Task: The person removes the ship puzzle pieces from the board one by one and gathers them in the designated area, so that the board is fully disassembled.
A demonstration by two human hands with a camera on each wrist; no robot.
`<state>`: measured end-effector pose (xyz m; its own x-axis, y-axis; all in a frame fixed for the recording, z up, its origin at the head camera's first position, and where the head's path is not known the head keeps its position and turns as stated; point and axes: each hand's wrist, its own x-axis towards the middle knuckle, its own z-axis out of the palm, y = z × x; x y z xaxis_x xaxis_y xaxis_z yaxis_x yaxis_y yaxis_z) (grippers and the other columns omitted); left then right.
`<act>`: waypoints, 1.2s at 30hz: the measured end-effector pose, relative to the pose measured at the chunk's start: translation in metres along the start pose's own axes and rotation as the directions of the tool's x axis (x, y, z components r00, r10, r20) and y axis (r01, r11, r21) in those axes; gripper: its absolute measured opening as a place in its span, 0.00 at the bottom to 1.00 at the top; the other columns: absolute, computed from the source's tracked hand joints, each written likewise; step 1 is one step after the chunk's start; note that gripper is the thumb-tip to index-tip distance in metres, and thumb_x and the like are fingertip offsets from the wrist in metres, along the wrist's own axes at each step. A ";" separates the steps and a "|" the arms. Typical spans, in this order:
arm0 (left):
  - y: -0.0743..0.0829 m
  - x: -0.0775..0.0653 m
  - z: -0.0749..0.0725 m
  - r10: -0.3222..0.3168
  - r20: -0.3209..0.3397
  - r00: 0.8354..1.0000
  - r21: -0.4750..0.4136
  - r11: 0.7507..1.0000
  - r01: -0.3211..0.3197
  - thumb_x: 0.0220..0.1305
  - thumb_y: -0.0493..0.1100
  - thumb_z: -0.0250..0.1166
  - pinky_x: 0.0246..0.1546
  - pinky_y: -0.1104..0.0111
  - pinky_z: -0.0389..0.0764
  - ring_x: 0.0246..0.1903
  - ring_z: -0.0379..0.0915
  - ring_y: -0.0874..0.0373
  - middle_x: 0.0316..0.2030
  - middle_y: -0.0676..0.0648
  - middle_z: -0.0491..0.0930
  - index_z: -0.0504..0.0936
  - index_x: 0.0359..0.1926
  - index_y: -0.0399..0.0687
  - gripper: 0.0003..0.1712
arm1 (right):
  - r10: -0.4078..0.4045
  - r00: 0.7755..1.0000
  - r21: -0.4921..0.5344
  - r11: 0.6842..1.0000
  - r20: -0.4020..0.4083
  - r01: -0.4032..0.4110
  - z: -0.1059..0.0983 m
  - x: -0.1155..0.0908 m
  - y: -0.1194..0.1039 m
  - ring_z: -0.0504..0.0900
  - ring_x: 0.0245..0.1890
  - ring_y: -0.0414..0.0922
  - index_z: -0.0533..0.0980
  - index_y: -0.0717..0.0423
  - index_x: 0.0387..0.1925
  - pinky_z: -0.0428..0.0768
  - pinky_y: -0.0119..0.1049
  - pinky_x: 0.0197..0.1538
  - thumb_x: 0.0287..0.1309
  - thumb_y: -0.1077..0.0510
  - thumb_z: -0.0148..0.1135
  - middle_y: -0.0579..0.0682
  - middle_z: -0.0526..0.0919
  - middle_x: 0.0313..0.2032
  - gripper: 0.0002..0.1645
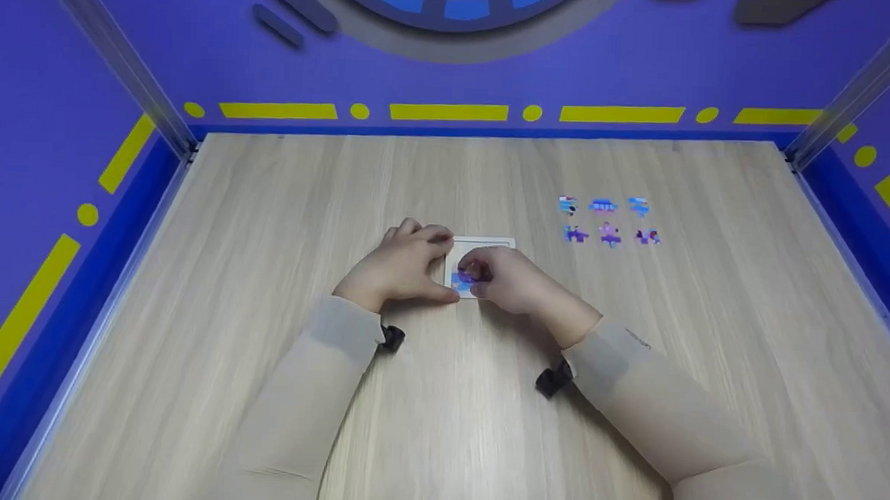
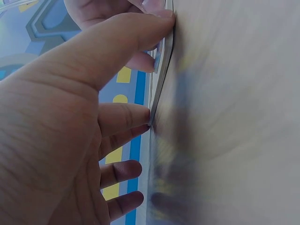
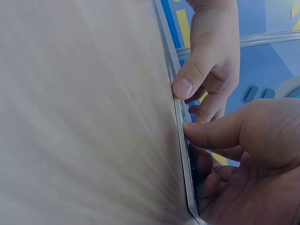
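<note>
A small white-rimmed puzzle tray lies flat on the table. My left hand holds its left side, thumb at the near corner and index finger at the far one. In the left wrist view, the thumb presses on the tray's edge while the other fingers are spread. Over the tray, my right hand pinches a small purple jigsaw piece, partly hidden by the fingers. Blue-and-pink puzzle picture shows in the tray's near left corner. In the right wrist view, the right thumb is low at the tray's near edge.
Several loose jigsaw pieces lie in two rows to the right, beyond the tray. Purple panels with yellow marks wall in the wooden table at the back and both sides. Black straps sit at the wrists.
</note>
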<state>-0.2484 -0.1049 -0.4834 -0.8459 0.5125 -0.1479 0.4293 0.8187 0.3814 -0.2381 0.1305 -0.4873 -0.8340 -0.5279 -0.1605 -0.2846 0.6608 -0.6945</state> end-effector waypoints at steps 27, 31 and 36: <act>0.000 -0.001 0.000 -0.014 0.001 1.000 -0.022 1.000 0.014 0.61 0.70 0.81 0.81 0.49 0.64 0.76 0.61 0.46 0.86 0.52 0.67 0.72 0.85 0.48 0.59 | -0.015 0.995 0.192 0.981 -0.101 0.034 0.004 -0.002 0.009 0.87 0.45 0.47 0.87 0.56 0.56 0.81 0.38 0.50 0.71 0.68 0.68 0.55 0.90 0.47 0.15; 0.000 -0.001 0.000 -0.012 0.002 1.000 -0.015 1.000 0.012 0.61 0.71 0.81 0.81 0.49 0.64 0.76 0.62 0.46 0.86 0.52 0.67 0.72 0.85 0.48 0.60 | -0.019 0.992 0.165 0.985 -0.129 0.040 0.004 -0.002 0.010 0.87 0.48 0.50 0.88 0.55 0.54 0.81 0.43 0.56 0.77 0.65 0.67 0.55 0.92 0.47 0.10; 0.001 0.000 0.000 -0.014 0.002 1.000 -0.015 1.000 0.014 0.61 0.71 0.81 0.81 0.49 0.64 0.76 0.62 0.46 0.86 0.52 0.67 0.72 0.85 0.48 0.60 | -0.010 0.991 0.175 0.984 -0.134 0.034 0.002 -0.004 0.009 0.86 0.49 0.51 0.89 0.55 0.54 0.80 0.43 0.58 0.77 0.65 0.67 0.55 0.92 0.47 0.10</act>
<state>-0.2480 -0.1039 -0.4830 -0.8509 0.5019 -0.1552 0.4130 0.8217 0.3928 -0.2364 0.1371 -0.4944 -0.8869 -0.4583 -0.0580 -0.2256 0.5393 -0.8114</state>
